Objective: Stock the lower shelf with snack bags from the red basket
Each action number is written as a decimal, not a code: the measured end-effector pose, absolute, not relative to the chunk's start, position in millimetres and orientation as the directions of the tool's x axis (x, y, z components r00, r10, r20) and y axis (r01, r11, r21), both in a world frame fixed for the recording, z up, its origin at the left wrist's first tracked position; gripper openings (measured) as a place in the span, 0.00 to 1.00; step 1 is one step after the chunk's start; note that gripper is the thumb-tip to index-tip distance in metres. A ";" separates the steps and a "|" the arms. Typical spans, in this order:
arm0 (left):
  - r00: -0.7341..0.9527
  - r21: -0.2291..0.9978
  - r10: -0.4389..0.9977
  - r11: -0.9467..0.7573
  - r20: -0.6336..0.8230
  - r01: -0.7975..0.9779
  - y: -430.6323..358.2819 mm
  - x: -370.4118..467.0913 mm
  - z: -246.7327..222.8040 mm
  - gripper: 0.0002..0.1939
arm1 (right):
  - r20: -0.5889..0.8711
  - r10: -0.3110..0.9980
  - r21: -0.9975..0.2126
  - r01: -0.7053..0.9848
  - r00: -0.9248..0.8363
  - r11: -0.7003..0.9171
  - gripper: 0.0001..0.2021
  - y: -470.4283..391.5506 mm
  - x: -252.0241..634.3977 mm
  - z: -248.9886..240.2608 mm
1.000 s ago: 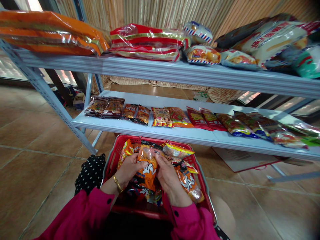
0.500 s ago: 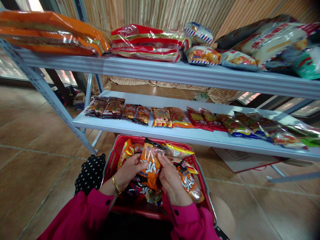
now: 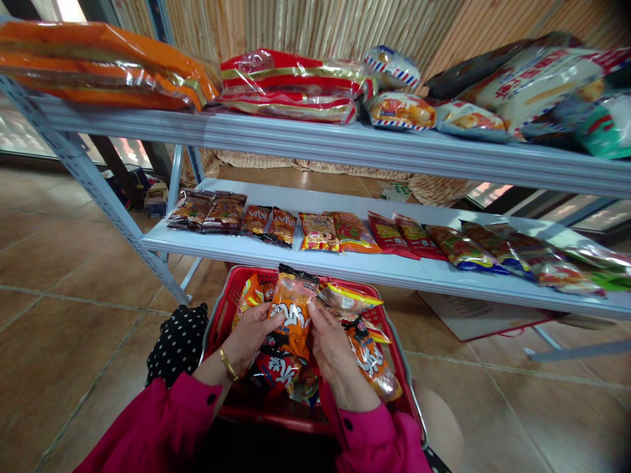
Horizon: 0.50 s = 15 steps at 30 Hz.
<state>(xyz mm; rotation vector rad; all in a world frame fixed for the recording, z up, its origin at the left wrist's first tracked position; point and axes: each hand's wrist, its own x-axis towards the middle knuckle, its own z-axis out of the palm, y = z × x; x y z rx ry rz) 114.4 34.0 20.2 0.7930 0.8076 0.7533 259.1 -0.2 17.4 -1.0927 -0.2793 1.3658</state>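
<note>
Between my two hands I hold an orange snack bag (image 3: 294, 322) with a black top edge and white lettering, above a red shopping basket (image 3: 266, 416). My left hand (image 3: 250, 338) is closed on the bag's left side, thumb on its front. On the right side my right hand (image 3: 331, 345) pinches the bag's edge. Beneath the bag, several other snack packets lie in the basket: another orange bag (image 3: 372, 364) at the right, a yellow-edged packet (image 3: 352, 297) at the back, and a red packet (image 3: 280, 371) near the front.
A metal shelf unit stands ahead. Its lower shelf (image 3: 276, 255) bears a row of snack packets, including small orange-brown bags (image 3: 282, 226) and red packets (image 3: 392, 234). Larger bags (image 3: 296, 72) lie on the upper shelf (image 3: 296, 135). A white board (image 3: 478, 315) lies under the unit.
The orange snack bag has shifted slightly left and up and now stands more upright. Both hands still grip it, and more of the red packet below shows.
</note>
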 end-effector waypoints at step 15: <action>0.342 0.836 0.890 0.419 -0.302 -0.353 45.9 104.0 27.6 0.25 | -0.486 0.865 -0.756 -0.557 0.127 -0.343 0.24 -13.7 247.1 13.3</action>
